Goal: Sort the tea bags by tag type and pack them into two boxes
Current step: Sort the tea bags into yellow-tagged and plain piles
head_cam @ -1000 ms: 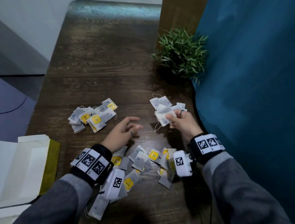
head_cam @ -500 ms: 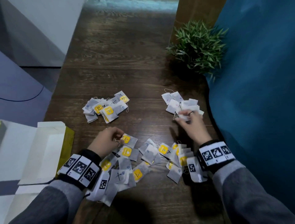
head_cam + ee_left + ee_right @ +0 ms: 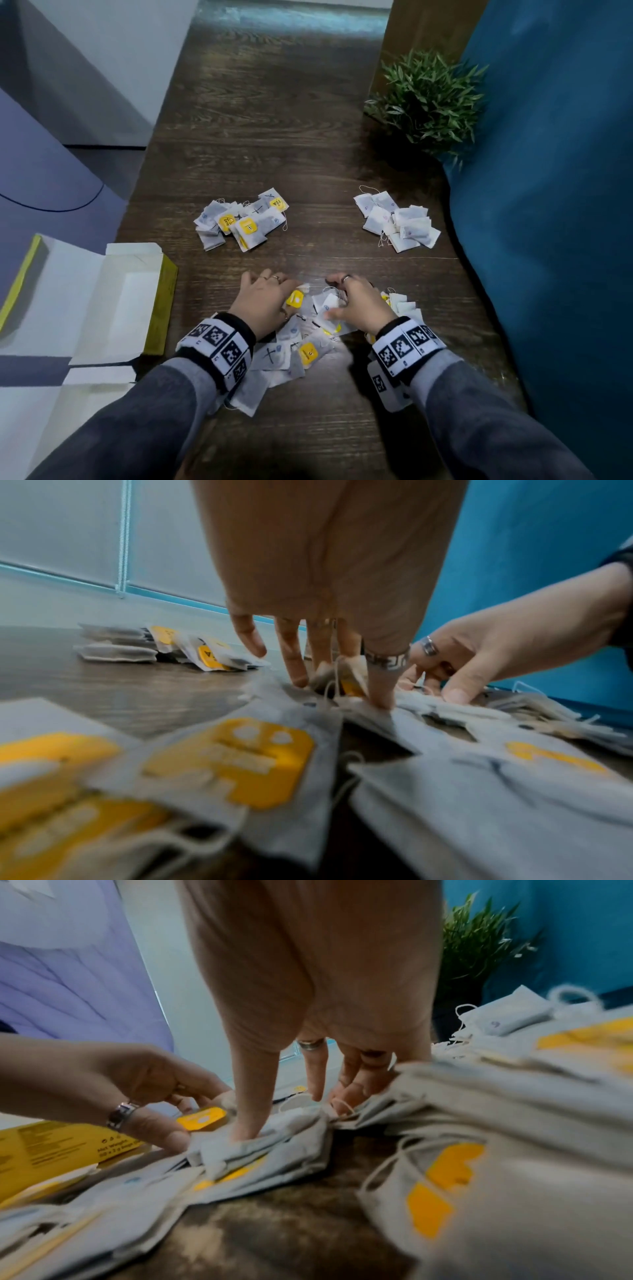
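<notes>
Tea bags lie in three groups on the dark wooden table (image 3: 274,144): a yellow-tag pile (image 3: 243,222) at the middle left, a white-tag pile (image 3: 399,222) at the middle right, and a mixed heap (image 3: 301,356) under my hands. My left hand (image 3: 291,296) pinches a yellow-tagged tea bag (image 3: 295,298) at the heap's far edge; the left wrist view shows its thumb (image 3: 380,696) pressing down. Close beside it, my right hand (image 3: 334,303) curls thumb and fingers round a white tea bag (image 3: 329,301), which the right wrist view shows as the white tea bag (image 3: 274,1131).
An open white and yellow box (image 3: 113,298) lies at the table's left edge, with another white box flap (image 3: 99,380) below it. A green potted plant (image 3: 428,99) stands at the back right. A blue fabric surface (image 3: 548,240) borders the right side.
My right hand set its white bags on the white-tag pile and came back to the mixed heap. My left hand dropped onto the heap and took a yellow-tagged bag.
</notes>
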The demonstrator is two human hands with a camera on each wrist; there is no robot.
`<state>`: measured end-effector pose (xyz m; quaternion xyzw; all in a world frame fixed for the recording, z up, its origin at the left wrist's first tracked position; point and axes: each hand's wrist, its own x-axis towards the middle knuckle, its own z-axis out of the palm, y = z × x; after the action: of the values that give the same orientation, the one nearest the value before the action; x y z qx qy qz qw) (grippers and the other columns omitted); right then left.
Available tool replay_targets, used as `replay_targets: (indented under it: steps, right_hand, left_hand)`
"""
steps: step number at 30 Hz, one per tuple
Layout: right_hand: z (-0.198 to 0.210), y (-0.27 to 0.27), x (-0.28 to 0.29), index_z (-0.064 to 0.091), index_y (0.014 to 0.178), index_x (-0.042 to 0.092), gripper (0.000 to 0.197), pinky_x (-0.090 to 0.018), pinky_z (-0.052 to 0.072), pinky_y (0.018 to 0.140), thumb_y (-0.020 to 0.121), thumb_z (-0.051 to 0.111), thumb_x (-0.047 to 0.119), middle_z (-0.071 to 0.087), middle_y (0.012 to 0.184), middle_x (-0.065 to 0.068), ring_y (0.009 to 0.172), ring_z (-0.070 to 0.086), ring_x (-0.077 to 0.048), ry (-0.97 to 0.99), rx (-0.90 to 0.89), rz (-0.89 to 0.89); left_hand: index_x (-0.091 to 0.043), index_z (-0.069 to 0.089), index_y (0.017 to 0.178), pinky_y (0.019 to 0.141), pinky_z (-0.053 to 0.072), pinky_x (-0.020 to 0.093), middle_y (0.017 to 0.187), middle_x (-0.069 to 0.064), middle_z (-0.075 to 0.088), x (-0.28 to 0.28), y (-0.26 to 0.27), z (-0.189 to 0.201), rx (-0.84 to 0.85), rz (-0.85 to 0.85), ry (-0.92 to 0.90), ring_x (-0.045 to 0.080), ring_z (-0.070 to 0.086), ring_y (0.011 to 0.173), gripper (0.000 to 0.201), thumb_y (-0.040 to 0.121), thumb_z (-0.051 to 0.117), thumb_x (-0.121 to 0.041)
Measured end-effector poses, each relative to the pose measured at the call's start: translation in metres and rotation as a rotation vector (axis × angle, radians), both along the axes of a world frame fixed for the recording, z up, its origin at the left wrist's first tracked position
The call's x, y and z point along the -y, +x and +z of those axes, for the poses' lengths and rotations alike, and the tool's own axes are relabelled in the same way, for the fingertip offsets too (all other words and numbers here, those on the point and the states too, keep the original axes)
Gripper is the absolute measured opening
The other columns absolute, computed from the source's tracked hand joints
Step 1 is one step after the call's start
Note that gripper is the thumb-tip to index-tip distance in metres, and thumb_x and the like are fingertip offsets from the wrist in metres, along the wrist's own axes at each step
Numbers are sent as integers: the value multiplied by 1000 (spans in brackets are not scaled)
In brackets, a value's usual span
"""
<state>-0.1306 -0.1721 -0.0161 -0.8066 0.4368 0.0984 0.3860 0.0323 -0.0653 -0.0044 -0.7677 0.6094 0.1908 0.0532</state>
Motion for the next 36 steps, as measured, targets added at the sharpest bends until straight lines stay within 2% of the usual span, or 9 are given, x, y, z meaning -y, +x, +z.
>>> replay_targets:
  steps: [4, 7, 13, 16, 19, 22, 27, 32, 36]
  right_hand:
    - [11, -1, -2, 59, 106, 14, 33, -25, 37, 65, 77, 73, 19, 57, 79, 5, 83, 53, -14, 23, 56, -36]
    - [18, -10, -4, 60, 87, 16, 14, -22, 33, 52, 79, 71, 20, 54, 65, 10, 65, 50, -8, -14, 155, -50]
    - [29, -32, -3, 59, 74, 17, 16, -24, 43, 65, 79, 73, 17, 62, 71, 1, 65, 55, -7, 241, 577, -309]
    - [38, -34, -4, 60, 79, 15, 10, -27, 46, 69, 82, 69, 16, 63, 76, -1, 75, 58, -15, 413, 695, -340]
    - [43, -20, -6, 60, 92, 6, 12, -28, 54, 72, 83, 66, 11, 66, 85, -2, 84, 63, -17, 562, 717, -315]
    - [43, 1, -11, 57, 102, -5, 27, -29, 52, 67, 84, 67, 12, 66, 87, -6, 82, 64, -18, 561, 696, -315]
    - [43, 11, -9, 58, 91, 8, 8, -17, 47, 54, 86, 64, 8, 66, 83, -4, 69, 62, -9, 526, 758, -428]
    - [42, 7, -5, 54, 80, 13, 13, -21, 47, 60, 85, 64, 5, 63, 79, -3, 74, 59, -14, 612, 771, -374]
    - [49, 6, 0, 56, 88, 13, 16, -27, 49, 74, 78, 69, 12, 66, 92, -5, 90, 63, -18, 792, 823, -374]
  left_hand:
    - [-24, 42, 133, 99, 21, 42, 136, -2, 49, 0, -3, 1, -4, 6, -14, 23, 35, 126, 38, 97, 38, -34]
    - [-24, 52, 120, 95, 21, 39, 122, -2, 54, -1, -2, 6, -99, 97, -57, 21, 38, 122, 28, 97, 37, -32]
    - [-11, 56, 76, 71, 37, 31, 70, 1, 49, -16, 18, 16, -954, 531, -276, 17, 47, 71, 25, 95, 51, -26]
    - [-8, 62, 74, 58, 43, 18, 67, 2, 60, -16, 17, 24, -1116, 668, -290, 11, 55, 62, 24, 95, 52, -16]
    - [-7, 65, 80, 51, 47, 19, 67, 1, 69, -12, 11, 34, -1278, 670, -207, 11, 66, 59, 22, 95, 50, -14]
    - [-3, 65, 91, 46, 48, 18, 70, 1, 72, -9, 5, 42, -1345, 608, -168, 13, 66, 56, 19, 95, 50, -13]
    - [-4, 65, 97, 53, 54, 20, 85, 3, 74, -10, 4, 46, -1407, 571, -107, 17, 68, 61, 20, 96, 46, -11]
    - [-8, 63, 104, 55, 55, 21, 79, -2, 75, -11, 5, 46, -1388, 563, -144, 16, 69, 62, 19, 96, 45, -9]
    - [-16, 64, 98, 56, 54, 21, 81, -3, 73, -7, 2, 47, -1288, 507, -156, 14, 68, 59, 22, 97, 44, -6]
